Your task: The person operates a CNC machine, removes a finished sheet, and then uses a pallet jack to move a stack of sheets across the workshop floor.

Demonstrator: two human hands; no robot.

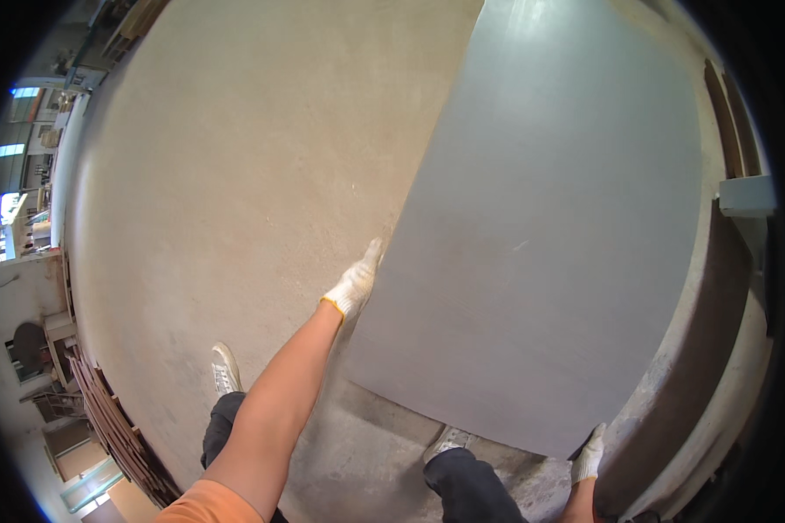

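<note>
A large, flat grey sheet [541,227] stretches away from me on the right side of the head view. A shadow under its near edge shows that this end is raised off the floor. My left hand [355,283], in a white knit glove with a yellow cuff, grips the sheet's left edge; the thumb points forward and the other fingers are mostly hidden. At the near right corner, my gloved right hand [590,457] is closed on the edge, with part of its fingers out of sight. The sheet's material cannot be told for sure.
A dusty concrete floor [235,174] spreads to the left, my shoes [226,368] on it. Along the right runs a low dark ledge [685,410], with a pale block [747,197] above it. Long brown boards [113,410] are stacked at the lower left.
</note>
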